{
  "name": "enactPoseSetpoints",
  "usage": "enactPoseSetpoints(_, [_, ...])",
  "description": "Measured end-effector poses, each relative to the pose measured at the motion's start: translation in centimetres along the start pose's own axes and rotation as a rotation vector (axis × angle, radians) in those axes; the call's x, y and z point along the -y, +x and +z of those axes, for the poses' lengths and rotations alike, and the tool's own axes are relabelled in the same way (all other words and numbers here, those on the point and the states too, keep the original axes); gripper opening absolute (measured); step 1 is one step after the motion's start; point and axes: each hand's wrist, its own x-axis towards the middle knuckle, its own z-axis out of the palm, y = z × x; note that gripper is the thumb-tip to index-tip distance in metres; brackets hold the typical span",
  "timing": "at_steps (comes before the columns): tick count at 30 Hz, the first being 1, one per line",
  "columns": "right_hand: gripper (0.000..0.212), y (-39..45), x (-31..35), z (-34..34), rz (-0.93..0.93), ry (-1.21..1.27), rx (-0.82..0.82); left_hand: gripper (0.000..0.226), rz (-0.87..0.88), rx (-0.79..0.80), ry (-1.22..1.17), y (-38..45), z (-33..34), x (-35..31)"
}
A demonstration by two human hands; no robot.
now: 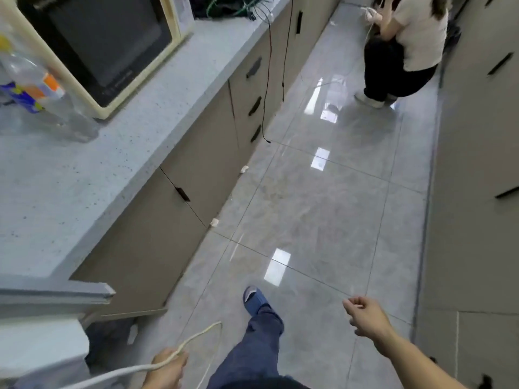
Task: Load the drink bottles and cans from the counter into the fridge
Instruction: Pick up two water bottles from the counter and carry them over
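Observation:
A clear plastic drink bottle (36,88) with an orange and blue label stands on the grey speckled counter (70,181) at the far left, beside a cream microwave (98,49). My left hand (167,372) is low at the bottom edge, closed around a white cable (193,339) that loops up in front of it. My right hand (365,315) hangs over the floor at the lower right, fingers loosely curled with nothing in them. A grey-white appliance edge (42,299) shows at the lower left; I cannot tell if it is the fridge.
Beige cabinets with black handles (182,193) run under the counter. Black wires (266,80) dangle from the counter's far end. Another person (404,46) crouches on the glossy tiled floor ahead. More cabinets (477,164) line the right side. My foot in a blue slipper (254,299) steps forward.

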Motion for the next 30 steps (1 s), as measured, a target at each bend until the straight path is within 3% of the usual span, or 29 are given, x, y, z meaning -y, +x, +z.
enactPoseSetpoints(5, [0.015,3.4,8.3,-1.0,-0.010,-0.109,0.023,0.010,-0.035,-0.056,-0.128,1.1,0.1,-8.4])
enactPoseSetpoints(11, [0.020,7.9,17.0,-2.3,-0.036,-0.291,0.052,0.005,0.091,-0.079,-0.387,0.1,-0.4,-19.9])
enactPoseSetpoints(16, [0.023,13.4,23.5,-1.3,-0.130,-0.461,0.057,0.008,0.092,-0.190,-0.481,-1.1,-0.7,-23.7])
enactPoseSetpoints(24, [0.011,19.4,37.8,8.6,-0.382,-0.623,0.421,0.012,-0.113,-0.409,-0.655,-4.1,0.4,-24.6])
enactPoseSetpoints(30, [0.010,10.6,46.8,18.8,-0.691,-0.654,0.759,0.013,-0.051,-0.574,-0.813,-5.5,-2.3,-27.5])
